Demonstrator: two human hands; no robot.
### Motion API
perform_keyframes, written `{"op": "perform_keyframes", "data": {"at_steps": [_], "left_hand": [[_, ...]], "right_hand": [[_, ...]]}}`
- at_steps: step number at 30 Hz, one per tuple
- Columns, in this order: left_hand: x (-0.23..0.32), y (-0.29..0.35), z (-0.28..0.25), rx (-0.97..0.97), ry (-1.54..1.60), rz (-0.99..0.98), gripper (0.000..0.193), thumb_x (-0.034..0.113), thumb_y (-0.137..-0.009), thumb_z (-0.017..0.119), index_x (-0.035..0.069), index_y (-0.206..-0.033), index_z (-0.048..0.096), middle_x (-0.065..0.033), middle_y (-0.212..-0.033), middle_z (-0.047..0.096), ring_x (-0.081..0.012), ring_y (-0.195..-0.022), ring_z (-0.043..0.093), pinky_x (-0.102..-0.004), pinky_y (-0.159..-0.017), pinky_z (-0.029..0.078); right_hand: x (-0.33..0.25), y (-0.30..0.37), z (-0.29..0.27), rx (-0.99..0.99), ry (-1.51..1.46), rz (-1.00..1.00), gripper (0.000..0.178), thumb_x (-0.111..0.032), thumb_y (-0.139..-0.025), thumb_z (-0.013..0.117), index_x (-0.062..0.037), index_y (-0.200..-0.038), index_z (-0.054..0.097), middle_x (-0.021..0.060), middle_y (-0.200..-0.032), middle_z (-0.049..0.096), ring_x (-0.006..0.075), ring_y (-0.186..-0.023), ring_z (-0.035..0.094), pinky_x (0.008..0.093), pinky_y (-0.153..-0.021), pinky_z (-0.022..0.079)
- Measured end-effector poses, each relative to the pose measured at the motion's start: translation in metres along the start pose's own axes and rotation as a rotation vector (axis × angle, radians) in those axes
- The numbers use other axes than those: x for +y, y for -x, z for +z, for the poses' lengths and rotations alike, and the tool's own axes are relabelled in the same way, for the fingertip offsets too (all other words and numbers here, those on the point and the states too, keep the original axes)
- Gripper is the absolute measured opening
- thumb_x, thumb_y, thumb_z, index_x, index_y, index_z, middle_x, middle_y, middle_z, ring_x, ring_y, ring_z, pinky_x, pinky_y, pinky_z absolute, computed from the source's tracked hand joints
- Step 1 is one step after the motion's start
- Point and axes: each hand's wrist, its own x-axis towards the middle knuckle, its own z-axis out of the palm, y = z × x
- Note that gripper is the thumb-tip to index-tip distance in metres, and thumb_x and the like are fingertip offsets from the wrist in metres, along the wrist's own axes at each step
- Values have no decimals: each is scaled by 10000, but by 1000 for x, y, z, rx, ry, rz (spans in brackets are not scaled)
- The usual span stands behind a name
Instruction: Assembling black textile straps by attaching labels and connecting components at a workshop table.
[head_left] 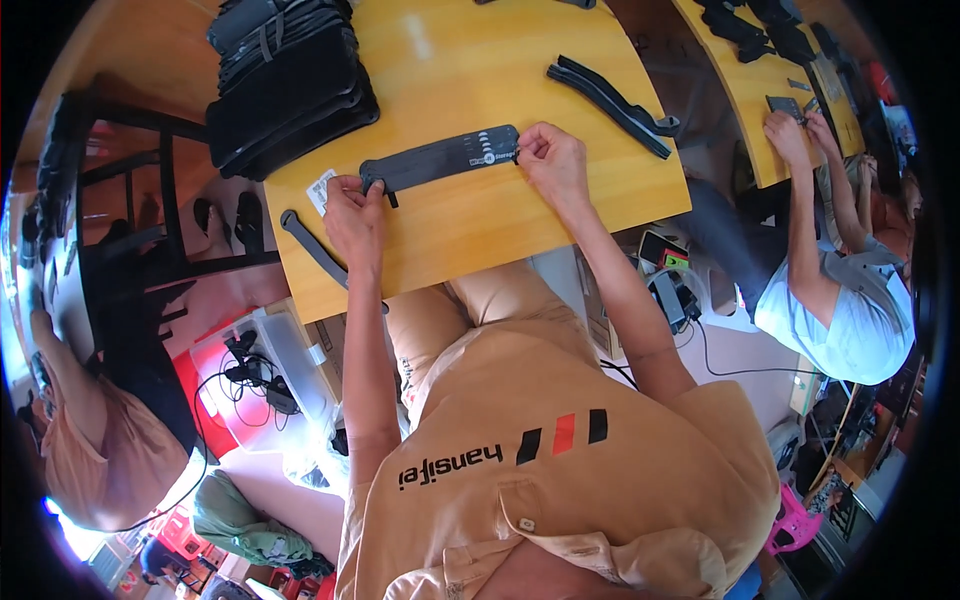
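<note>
A wide dark strap (440,162) with white printing lies stretched nearly level between my two hands above the wooden table (460,235). My left hand (355,222) is closed on its left end, where a short black tab hangs below my fingers. The other end is pinched by my right hand (556,168), fingertips together. Beside my left hand, a narrow black strap (315,250) with a rounded end runs past the table's near edge, partly behind my wrist. A white printed label (321,190) shows partly behind the left hand.
A tall stack of folded black straps (290,110) stands at the back left. Several long black strips (615,105) lie at the right. A clear plastic bin (270,370) with cables sits below left. Co-workers sit to both sides; one (835,300) works at another table.
</note>
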Motion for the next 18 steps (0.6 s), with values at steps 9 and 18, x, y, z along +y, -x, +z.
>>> {"op": "perform_keyframes", "data": {"at_steps": [9,18], "left_hand": [[18,18,-7,97,-79,278,288,137,-781,635,-4,-1014,541,-157,-864,589,-300,-800,571,-362,-717,442],[23,47,36,-290,-448,765,797,537,-823,472,2,-1374,263,-126,-1458,217,-264,-1343,209,-469,-1065,175]], "right_hand": [[-22,15,-17,7,309,-300,168,31,-695,567,8,-858,597,161,-898,603,271,-790,587,350,-708,473],[-14,45,12,-255,696,-581,638,-302,-842,531,-3,-1353,292,141,-1429,257,269,-1323,242,461,-1067,191]]}}
